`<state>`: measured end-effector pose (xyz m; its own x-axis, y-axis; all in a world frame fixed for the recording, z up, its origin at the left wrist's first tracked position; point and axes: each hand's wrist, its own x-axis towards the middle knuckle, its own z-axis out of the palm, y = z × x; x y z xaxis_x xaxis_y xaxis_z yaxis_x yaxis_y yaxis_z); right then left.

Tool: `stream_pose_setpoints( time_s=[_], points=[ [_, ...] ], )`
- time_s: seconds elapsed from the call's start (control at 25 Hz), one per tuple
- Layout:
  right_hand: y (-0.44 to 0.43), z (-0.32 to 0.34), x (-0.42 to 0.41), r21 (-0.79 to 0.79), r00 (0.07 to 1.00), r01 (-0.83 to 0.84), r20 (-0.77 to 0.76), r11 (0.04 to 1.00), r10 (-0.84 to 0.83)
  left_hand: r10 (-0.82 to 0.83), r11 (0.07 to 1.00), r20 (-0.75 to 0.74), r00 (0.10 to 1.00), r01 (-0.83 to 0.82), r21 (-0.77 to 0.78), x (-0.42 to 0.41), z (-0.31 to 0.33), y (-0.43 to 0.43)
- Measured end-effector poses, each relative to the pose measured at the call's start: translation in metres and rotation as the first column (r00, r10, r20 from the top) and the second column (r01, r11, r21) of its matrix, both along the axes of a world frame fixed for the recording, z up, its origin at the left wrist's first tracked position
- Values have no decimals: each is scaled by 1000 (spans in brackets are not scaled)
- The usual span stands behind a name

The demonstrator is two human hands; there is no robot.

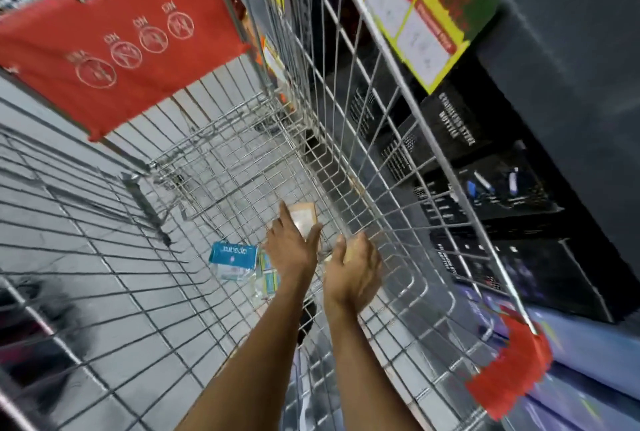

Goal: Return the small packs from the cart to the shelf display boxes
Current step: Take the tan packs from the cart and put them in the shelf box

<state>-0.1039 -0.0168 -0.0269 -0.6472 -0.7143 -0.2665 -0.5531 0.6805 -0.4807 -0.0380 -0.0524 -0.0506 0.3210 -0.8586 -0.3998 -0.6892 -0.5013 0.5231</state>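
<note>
I look down into a wire shopping cart (374, 140). My left hand (291, 250) reaches to the cart floor and grips a small beige pack (306, 217) between thumb and fingers. My right hand (355, 268) hovers beside it with its fingers curled; motion blur hides whether the pale patch in its palm is a pack. A teal pack (233, 253) lies on the cart floor just left of my left wrist, with small green-and-yellow packs (269, 276) partly hidden under my forearm.
A red child-seat flap (114, 50) hangs at the cart's far end. To the right stands a dark shelf with black display boxes (460, 136) and a yellow-green price sign (426, 11). A red corner bumper (512, 378) marks the cart's near right corner.
</note>
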Motion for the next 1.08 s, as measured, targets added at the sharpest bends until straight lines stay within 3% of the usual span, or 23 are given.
stream_pose_setpoints(
  time_s=[0.08,0.16,0.24,0.32,0.48,0.56,0.64,0.76,0.88,1.08],
  points=[
    [1,-4,3,29,1000,-14,-5,999,14,93,989,-165,982,-111,-102,1,5,-2],
    [3,-5,4,47,999,-41,-7,998,42,106,978,-139,985,-129,-164,4,12,-10],
    [4,-5,5,58,998,-63,2,996,63,1,985,-8,1000,-3,-171,9,13,-14],
    [5,-7,4,53,996,-88,6,995,88,-122,984,18,992,123,-127,14,12,-14],
    [8,-12,1,31,987,-158,16,987,157,-237,967,-217,947,210,-141,18,15,-10],
    [10,-12,-1,6,989,-138,44,990,138,-297,953,-248,922,271,-135,19,13,-9],
    [13,-9,-2,4,997,-33,77,999,32,-341,939,-122,932,330,-102,17,5,-3],
    [18,-4,-2,51,986,113,119,992,-119,-239,966,49,970,243,-91,13,0,7],
    [19,-5,-2,38,990,68,122,997,-72,-223,971,98,970,229,-64,13,0,7],
    [16,-10,2,87,998,27,52,996,-32,-439,894,131,889,447,-31,20,-10,4]
  ],
)
